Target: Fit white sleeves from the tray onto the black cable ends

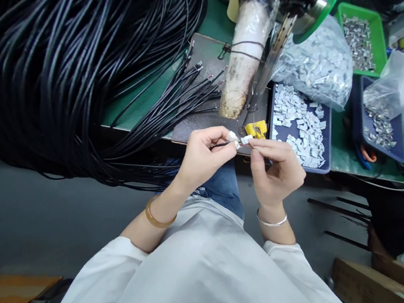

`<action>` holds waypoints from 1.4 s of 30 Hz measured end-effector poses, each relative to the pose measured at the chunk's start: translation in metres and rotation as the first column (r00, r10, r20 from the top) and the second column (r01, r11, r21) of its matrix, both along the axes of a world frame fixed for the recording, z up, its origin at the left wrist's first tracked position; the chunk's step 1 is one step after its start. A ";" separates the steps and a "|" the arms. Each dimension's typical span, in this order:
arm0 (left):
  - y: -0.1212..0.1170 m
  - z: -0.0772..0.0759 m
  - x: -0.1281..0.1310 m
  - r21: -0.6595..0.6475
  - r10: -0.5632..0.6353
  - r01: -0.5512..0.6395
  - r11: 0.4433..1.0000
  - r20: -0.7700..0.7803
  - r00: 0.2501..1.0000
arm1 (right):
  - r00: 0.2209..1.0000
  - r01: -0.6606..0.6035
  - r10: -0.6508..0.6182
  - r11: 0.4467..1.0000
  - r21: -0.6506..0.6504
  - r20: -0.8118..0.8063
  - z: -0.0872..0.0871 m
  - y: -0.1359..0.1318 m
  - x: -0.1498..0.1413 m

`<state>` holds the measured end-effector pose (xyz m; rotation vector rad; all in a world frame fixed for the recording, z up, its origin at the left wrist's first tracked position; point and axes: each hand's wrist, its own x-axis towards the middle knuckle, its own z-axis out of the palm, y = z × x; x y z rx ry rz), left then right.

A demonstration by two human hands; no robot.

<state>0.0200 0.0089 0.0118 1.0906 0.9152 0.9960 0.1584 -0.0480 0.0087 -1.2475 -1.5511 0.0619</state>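
My left hand point(204, 153) pinches the end of a thin black cable point(219, 144); white wrapping covers one or more fingertips. Right at that end is a small flat white connector piece point(246, 139). Thumb and fingers of my right hand point(278, 169) close on this piece from the right side. Whether cable and piece are joined is too small to tell. Just beyond my fingers is a yellow block point(256, 129), at the front of a dark board point(187, 128). More black cables point(166, 104) lie with stripped ends on that board.
A thick bundle of black cables point(47, 82) hangs over the bench's left side. A plastic-wrapped post point(239, 67) slants down ahead. To the right are a blue tray point(324, 170) of pale pieces, a filled plastic bag point(319, 64), a green bin point(379, 31) and another blue tray point(400, 140).
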 end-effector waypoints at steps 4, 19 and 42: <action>0.001 -0.001 0.001 -0.018 0.023 -0.022 1.000 0.048 0.999 | 0.986 0.014 -0.031 0.994 -0.108 -0.162 -0.002 0.002 0.003; 0.009 -0.005 0.005 -0.004 0.093 -0.093 0.996 0.011 0.996 | 0.968 0.032 -0.040 0.999 0.038 0.247 -0.015 0.008 0.010; 0.008 0.005 0.008 0.107 0.152 -0.142 0.984 -0.085 0.985 | 0.998 -0.047 0.050 0.992 -0.116 0.027 -0.003 0.011 0.007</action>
